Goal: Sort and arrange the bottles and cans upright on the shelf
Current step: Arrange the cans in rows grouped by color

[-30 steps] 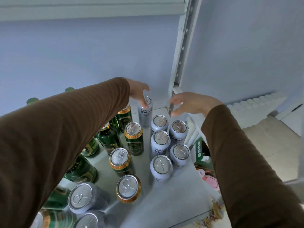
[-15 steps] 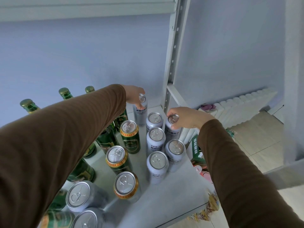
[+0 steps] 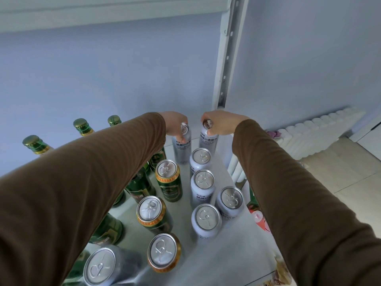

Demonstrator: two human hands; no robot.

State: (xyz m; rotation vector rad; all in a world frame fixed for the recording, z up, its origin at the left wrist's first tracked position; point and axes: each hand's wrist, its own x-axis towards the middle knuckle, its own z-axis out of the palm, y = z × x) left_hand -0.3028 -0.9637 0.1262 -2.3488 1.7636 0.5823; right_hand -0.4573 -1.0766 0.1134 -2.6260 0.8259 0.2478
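Two silver cans stand at the back of the white shelf [image 3: 233,256]. My left hand [image 3: 175,122] grips the top of the left silver can [image 3: 182,147]. My right hand [image 3: 221,122] grips the top of the right silver can [image 3: 208,139], near the shelf post. Several more silver cans [image 3: 203,188] stand upright in front of them. Green cans with gold rims [image 3: 169,180] stand in a line to their left. Green glass bottles [image 3: 81,126] stand further left, partly hidden by my left sleeve.
A white perforated upright post [image 3: 224,58] rises at the shelf's back right corner. An upper shelf [image 3: 103,13] runs overhead. Right of the shelf is a white radiator [image 3: 313,133] and tiled floor. Coloured packages [image 3: 257,215] lie on a lower level.
My right hand has carried a silver can from the right column back to the rear of the shelf, beside the can under my left hand. The camera view has tilted.
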